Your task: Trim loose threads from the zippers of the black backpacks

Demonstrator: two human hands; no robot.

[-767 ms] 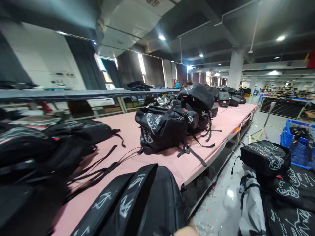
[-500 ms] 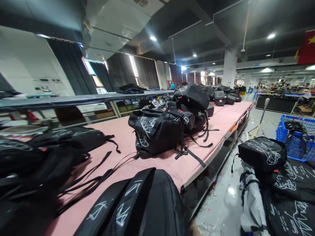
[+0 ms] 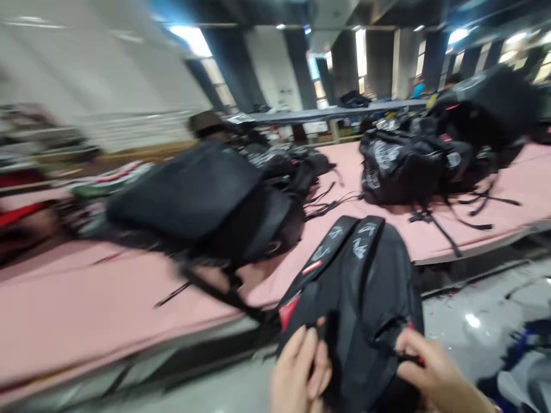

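While more bags waited at two o'clock on the pink surface, left hand and right hand had fingers grasping a black backpack, work apparently just begun.

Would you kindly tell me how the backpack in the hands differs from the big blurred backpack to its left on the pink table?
The held backpack hangs over the table edge, gripped by the left hand and right hand; the left backpack lies on the table, touched by no hand. The held backpack shows two straps with white markings and a red tab; the left backpack shows plain black, though blurred. Both are black.
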